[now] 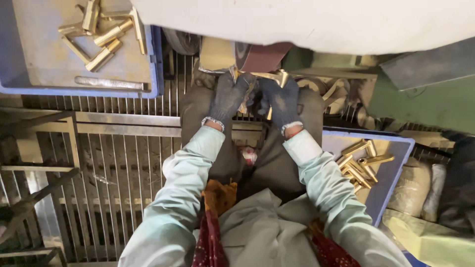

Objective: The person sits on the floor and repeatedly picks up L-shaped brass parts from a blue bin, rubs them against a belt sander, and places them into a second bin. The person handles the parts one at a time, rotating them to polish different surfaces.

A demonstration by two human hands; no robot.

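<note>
Fingers of both gloved hands, left hand (228, 96) and right hand (283, 101), clamp one brass piece (271, 76) against one sanding belt (262, 55).

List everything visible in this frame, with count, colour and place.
brass handle: one, gold, held by both hands against the belt
sanding belt: one, dark red, top centre
left crate: one, blue, upper left, holding several brass handles
right crate: one, blue, right, holding several brass pieces
metal grate: grey, left floor
left hand: dark glove, on the handle
right hand: dark glove, on the handle
</note>
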